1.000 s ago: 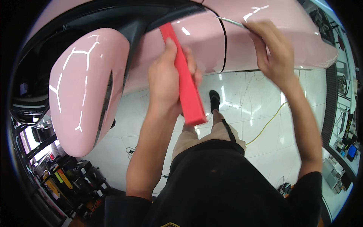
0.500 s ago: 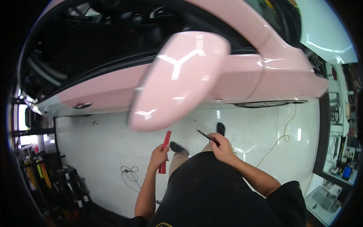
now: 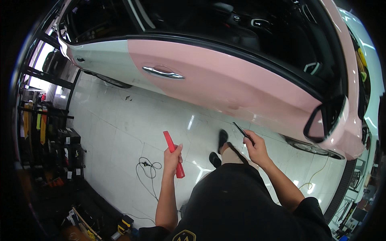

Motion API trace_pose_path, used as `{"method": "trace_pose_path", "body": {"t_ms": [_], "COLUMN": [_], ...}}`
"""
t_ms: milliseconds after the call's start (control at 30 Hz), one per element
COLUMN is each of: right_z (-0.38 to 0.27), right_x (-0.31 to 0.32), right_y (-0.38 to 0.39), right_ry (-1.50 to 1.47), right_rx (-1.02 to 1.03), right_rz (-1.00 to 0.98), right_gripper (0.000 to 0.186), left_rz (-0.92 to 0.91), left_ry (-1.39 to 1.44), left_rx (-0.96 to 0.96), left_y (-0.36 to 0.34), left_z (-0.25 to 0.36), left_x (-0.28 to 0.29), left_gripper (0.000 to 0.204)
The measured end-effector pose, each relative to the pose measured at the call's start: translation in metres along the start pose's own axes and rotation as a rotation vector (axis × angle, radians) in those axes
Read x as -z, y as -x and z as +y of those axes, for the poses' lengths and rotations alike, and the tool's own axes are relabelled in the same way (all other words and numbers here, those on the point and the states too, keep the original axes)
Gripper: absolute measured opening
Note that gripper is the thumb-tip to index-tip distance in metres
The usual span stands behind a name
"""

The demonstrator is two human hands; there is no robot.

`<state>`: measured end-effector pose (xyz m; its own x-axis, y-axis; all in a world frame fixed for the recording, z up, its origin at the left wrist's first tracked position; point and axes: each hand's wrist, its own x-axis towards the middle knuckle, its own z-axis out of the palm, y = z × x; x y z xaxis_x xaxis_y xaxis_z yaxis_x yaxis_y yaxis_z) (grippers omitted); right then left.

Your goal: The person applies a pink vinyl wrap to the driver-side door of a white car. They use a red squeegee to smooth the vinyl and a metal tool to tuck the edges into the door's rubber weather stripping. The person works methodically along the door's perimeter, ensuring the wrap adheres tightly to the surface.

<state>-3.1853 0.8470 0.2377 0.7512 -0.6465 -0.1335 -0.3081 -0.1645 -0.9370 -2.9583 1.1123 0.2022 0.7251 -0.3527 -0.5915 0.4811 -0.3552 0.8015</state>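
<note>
My left hand [image 3: 173,158] is closed round a long, flat red tool [image 3: 169,140], its wider end below the fist; its exact kind is unclear. My right hand [image 3: 256,149] grips a slim black tool [image 3: 240,129] with a narrow tip pointing up and left; too little shows to name it. Both tools are held in the air, apart from each other. Beyond them stands a car whose door [image 3: 209,72] is glossy pink, with a chrome door handle [image 3: 163,73]. A pink side mirror [image 3: 326,119] juts out at the right.
The car's rear panel [image 3: 102,60] is pale. On the shiny tiled floor [image 3: 120,120] lies a looped dark cable [image 3: 148,166]; a yellow hose [image 3: 309,185] lies at the right. Black shelving [image 3: 44,112] and dark boxes [image 3: 72,154] line the left side.
My view has shifted left along the car, so the mirror now sits at the far right and the door handle is nearer the middle. My feet have stepped. Both hands keep their tools.
</note>
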Motion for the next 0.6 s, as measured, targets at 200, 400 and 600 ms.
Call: {"method": "trace_pose_path", "body": {"t_ms": [200,400,600], "right_z": [-0.024,-0.114,-0.193], "right_x": [-0.046,-0.121,-0.18], "right_y": [-0.092,-0.213,-0.294], "right_ry": [0.101,0.201,0.136], "right_rx": [0.192,0.468,0.594], "right_rz": [-0.019,-0.053,-0.155], "right_gripper": [0.028,0.031,0.033], "left_rz": [0.094,0.15,0.185], "left_ry": [0.093,0.023,0.243], "left_rx": [-0.112,-0.263,-0.361], "left_y": [-0.095,-0.155,-0.21], "left_z": [0.071,0.191,0.257], "left_x": [0.035,0.087,0.135], "left_gripper": [0.024,0.022,0.022]}}
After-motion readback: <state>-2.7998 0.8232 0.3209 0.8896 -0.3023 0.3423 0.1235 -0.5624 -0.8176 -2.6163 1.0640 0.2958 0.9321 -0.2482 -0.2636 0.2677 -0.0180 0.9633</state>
